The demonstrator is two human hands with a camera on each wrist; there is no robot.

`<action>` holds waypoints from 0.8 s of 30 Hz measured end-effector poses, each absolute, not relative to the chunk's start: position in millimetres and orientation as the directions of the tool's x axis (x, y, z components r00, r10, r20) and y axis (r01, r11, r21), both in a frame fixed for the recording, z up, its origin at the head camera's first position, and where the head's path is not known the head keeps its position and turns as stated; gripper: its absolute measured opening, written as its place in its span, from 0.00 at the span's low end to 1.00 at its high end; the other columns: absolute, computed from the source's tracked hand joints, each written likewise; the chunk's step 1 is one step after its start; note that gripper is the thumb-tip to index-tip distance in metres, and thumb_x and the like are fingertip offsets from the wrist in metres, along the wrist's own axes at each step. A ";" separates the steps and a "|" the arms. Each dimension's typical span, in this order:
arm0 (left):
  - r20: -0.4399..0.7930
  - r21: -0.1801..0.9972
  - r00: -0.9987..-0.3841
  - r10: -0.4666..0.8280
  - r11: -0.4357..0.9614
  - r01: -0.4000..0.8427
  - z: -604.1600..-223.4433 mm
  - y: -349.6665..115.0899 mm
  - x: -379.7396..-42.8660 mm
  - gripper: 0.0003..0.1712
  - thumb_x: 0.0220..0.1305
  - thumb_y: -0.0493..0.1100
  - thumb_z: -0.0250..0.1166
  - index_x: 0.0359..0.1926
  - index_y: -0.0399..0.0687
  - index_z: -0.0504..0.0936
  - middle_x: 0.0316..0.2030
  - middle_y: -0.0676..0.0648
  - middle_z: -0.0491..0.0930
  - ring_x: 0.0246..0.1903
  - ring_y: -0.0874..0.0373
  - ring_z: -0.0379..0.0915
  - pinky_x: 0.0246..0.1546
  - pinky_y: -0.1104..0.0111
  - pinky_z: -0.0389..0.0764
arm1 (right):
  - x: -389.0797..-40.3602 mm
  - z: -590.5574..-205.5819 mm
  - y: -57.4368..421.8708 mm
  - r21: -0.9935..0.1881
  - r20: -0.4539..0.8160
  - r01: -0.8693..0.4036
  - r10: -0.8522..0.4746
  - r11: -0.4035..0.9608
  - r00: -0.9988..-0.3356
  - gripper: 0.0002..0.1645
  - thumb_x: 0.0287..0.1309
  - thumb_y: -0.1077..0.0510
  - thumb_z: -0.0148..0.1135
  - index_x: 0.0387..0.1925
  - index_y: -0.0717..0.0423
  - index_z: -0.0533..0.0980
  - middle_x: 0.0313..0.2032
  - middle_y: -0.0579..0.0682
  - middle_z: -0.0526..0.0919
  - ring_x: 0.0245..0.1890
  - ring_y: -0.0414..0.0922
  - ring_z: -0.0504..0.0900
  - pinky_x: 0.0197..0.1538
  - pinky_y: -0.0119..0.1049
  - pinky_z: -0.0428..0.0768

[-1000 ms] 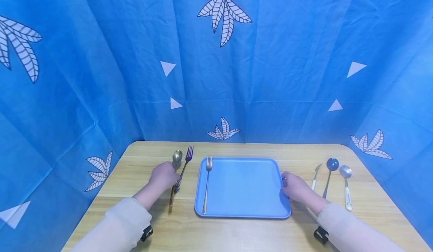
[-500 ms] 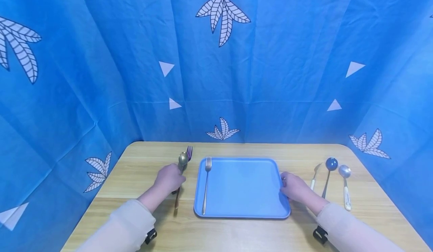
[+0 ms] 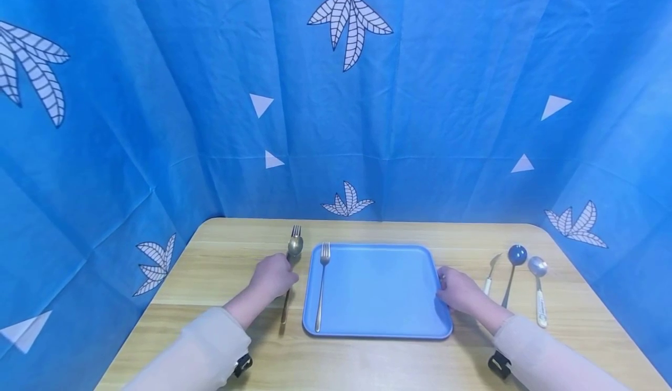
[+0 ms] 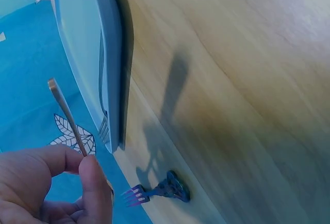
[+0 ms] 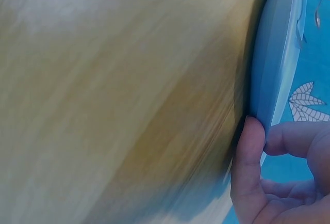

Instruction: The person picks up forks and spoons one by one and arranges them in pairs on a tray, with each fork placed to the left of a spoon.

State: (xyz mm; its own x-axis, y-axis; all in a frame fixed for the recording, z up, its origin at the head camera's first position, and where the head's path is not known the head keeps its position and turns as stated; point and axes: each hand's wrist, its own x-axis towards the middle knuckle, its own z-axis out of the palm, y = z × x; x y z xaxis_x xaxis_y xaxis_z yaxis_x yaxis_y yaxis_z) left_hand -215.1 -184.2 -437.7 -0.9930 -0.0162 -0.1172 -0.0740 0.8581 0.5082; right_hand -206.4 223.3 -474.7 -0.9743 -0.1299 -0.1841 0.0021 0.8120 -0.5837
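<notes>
My left hand (image 3: pixel 272 275) pinches a spoon (image 3: pixel 296 247) by its slim handle, raised above the table left of the tray. Its dull metal bowl points away from me. Beneath it lies an ornate purple fork (image 4: pixel 172 187); the head view shows little more than its tines. A blue rectangular tray (image 3: pixel 388 292) sits mid-table, with a silver fork (image 3: pixel 321 295) lying lengthwise along its left side. At the tray's right rim my right hand (image 3: pixel 459 290) grips the edge, with the thumb against the outer wall in the right wrist view.
Right of the tray lie a small white-handled knife-like utensil (image 3: pixel 489 277), a dark round-bowled spoon (image 3: pixel 517 257) and a white-handled spoon (image 3: pixel 538 268). A blue patterned curtain (image 3: pixel 446 117) borders the wooden table (image 3: pixel 378 365) at the back and sides.
My left hand has carried the spoon rightward, toward the tray, so that it now passes over the purple fork. The right hand and tray have stayed in place.
</notes>
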 end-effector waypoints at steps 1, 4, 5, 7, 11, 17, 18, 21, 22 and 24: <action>-0.116 0.509 -0.993 -0.013 0.858 -0.070 -438.0 -182.8 -215.3 0.19 0.56 0.38 0.66 0.15 0.49 0.67 0.13 0.52 0.67 0.14 0.58 0.67 0.18 0.67 0.71 | -206.4 -474.8 223.5 -0.584 -0.183 0.001 -0.131 0.812 -0.974 0.25 0.53 0.71 0.60 0.54 0.77 0.69 0.27 0.54 0.76 0.23 0.45 0.78 0.25 0.36 0.80; -0.110 0.509 -0.994 0.000 0.859 -0.056 -438.9 -178.3 -215.6 0.21 0.56 0.38 0.66 0.13 0.50 0.66 0.12 0.53 0.65 0.13 0.59 0.66 0.18 0.68 0.70 | -206.5 -475.1 224.0 -0.585 -0.178 -0.002 -0.131 0.811 -0.975 0.25 0.53 0.71 0.60 0.54 0.77 0.68 0.27 0.54 0.75 0.22 0.45 0.78 0.24 0.36 0.80; -0.109 0.506 -0.994 0.004 0.861 -0.052 -439.2 -176.8 -215.8 0.22 0.56 0.38 0.66 0.13 0.51 0.65 0.11 0.54 0.64 0.13 0.59 0.64 0.18 0.68 0.69 | -206.5 -475.0 224.1 -0.584 -0.178 -0.002 -0.131 0.811 -0.975 0.25 0.53 0.71 0.60 0.54 0.77 0.68 0.27 0.54 0.75 0.22 0.45 0.78 0.24 0.36 0.80; -0.110 0.502 -0.994 0.011 0.864 -0.046 -440.5 -173.8 -216.1 0.23 0.56 0.38 0.66 0.11 0.51 0.65 0.11 0.55 0.63 0.12 0.60 0.62 0.17 0.69 0.68 | -206.9 -475.1 224.1 -0.587 -0.179 -0.001 -0.132 0.810 -0.975 0.25 0.54 0.71 0.60 0.54 0.77 0.68 0.27 0.54 0.76 0.22 0.45 0.78 0.24 0.36 0.80; -0.111 0.502 -0.994 0.017 0.864 -0.041 -443.0 -168.1 -216.5 0.23 0.56 0.38 0.65 0.11 0.51 0.64 0.10 0.55 0.61 0.12 0.61 0.59 0.16 0.70 0.64 | -206.8 -475.2 223.7 -0.590 -0.185 0.005 -0.129 0.808 -0.974 0.25 0.54 0.71 0.60 0.54 0.77 0.68 0.28 0.54 0.76 0.22 0.45 0.78 0.24 0.36 0.80; -0.092 0.490 -0.995 0.044 0.872 -0.006 -445.8 -160.0 -217.1 0.22 0.56 0.36 0.64 0.11 0.50 0.65 0.10 0.55 0.61 0.13 0.61 0.59 0.16 0.70 0.64 | -205.8 -475.0 223.5 -0.594 -0.177 0.001 -0.129 0.804 -0.976 0.25 0.53 0.71 0.60 0.53 0.76 0.69 0.26 0.53 0.75 0.20 0.45 0.77 0.23 0.37 0.80; -0.089 0.490 -0.995 0.048 0.872 -0.001 -446.4 -158.8 -217.1 0.22 0.57 0.36 0.64 0.11 0.50 0.65 0.11 0.55 0.61 0.13 0.61 0.60 0.16 0.70 0.64 | -205.9 -475.0 223.5 -0.595 -0.179 0.002 -0.130 0.804 -0.975 0.25 0.53 0.71 0.60 0.53 0.77 0.69 0.26 0.53 0.75 0.20 0.45 0.77 0.23 0.37 0.80; -0.099 0.498 -0.994 0.048 0.867 -0.008 -447.8 -155.1 -216.4 0.22 0.57 0.37 0.66 0.12 0.50 0.66 0.11 0.55 0.62 0.13 0.60 0.61 0.17 0.70 0.65 | -206.7 -475.6 223.9 -0.594 -0.182 0.006 -0.127 0.804 -0.975 0.26 0.53 0.71 0.60 0.54 0.77 0.68 0.26 0.53 0.75 0.21 0.45 0.77 0.23 0.37 0.80; -0.107 0.505 -0.993 0.043 0.863 -0.017 -448.2 -153.8 -216.3 0.21 0.57 0.37 0.66 0.13 0.49 0.66 0.11 0.55 0.63 0.14 0.60 0.62 0.17 0.70 0.65 | -206.9 -475.8 224.1 -0.593 -0.181 0.005 -0.128 0.805 -0.975 0.26 0.53 0.71 0.60 0.55 0.77 0.68 0.26 0.53 0.75 0.21 0.45 0.77 0.23 0.36 0.80; -0.116 0.511 -0.993 0.038 0.859 -0.027 -449.4 -151.7 -216.6 0.21 0.57 0.37 0.66 0.14 0.49 0.67 0.12 0.55 0.63 0.14 0.60 0.62 0.17 0.70 0.66 | -207.0 -476.1 224.4 -0.590 -0.181 0.003 -0.128 0.807 -0.975 0.26 0.53 0.71 0.60 0.55 0.77 0.68 0.26 0.53 0.75 0.21 0.45 0.77 0.23 0.36 0.80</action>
State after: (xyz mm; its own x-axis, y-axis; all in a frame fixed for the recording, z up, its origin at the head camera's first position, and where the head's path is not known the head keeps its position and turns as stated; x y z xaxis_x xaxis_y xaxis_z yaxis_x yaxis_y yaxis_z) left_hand -216.6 -151.7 -449.4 -0.9925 0.0379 -0.1160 -0.0269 0.8590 0.5112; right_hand -207.0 224.4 -476.1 -0.9751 -0.1283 -0.1808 0.0033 0.8070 -0.5905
